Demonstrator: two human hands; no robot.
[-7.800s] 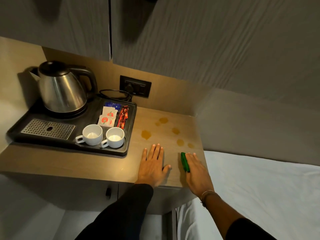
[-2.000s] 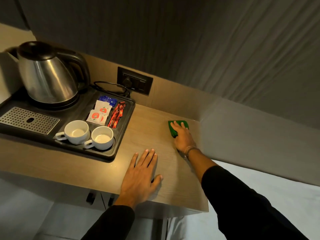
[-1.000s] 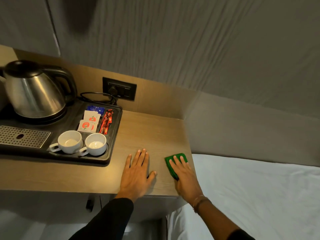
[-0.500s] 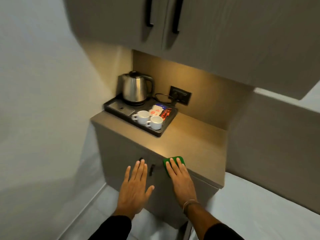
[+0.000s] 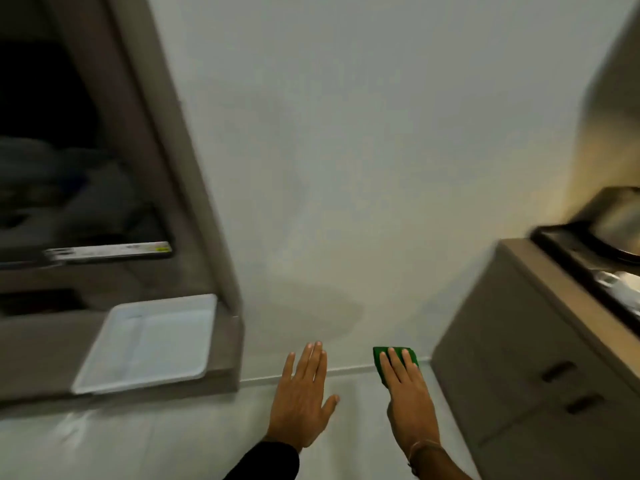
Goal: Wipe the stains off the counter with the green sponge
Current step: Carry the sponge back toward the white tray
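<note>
My right hand (image 5: pixel 407 400) holds the green sponge (image 5: pixel 383 358) under its flat fingers, out in the air in front of a white wall. My left hand (image 5: pixel 303 400) is beside it, palm down, fingers spread, holding nothing. The wooden counter (image 5: pixel 540 268) is now at the far right edge of the view, well away from both hands. Only its left corner shows, with the black tray (image 5: pixel 568 247) and the blurred steel kettle (image 5: pixel 620 216) on it. The part of the counter that was wiped is out of view.
The counter's cabinet front (image 5: pixel 519 375) with two dark handles stands at the right. At the left a white tray (image 5: pixel 149 341) lies on a brown ledge under a dark open shelf. A white wall and pale floor fill the middle. The picture is motion-blurred.
The view has swung left, away from the counter, toward the wall. Both hands have left the counter and now hang in the air; the right hand still holds the sponge.
</note>
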